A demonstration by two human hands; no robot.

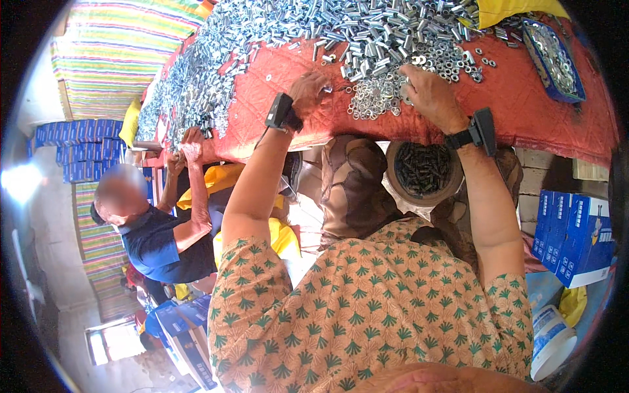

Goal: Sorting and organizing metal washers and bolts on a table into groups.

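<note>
My left hand is over the red cloth, left of a small heap of washers. Its fingers are curled together around a small shiny piece at the fingertips, too small to name. At the right side of that heap, my right hand has its thumb and fingers closed on what looks like a flat washer. Beyond both hands spreads a big pile of short silver metal sleeves, with more loose washers among them. Each wrist wears a black strapped device.
A blue tray of metal parts sits at the right on the red cloth. Between my knees stands a round tub of dark bolts. Blue boxes and a white bucket are at right. Another person works at left.
</note>
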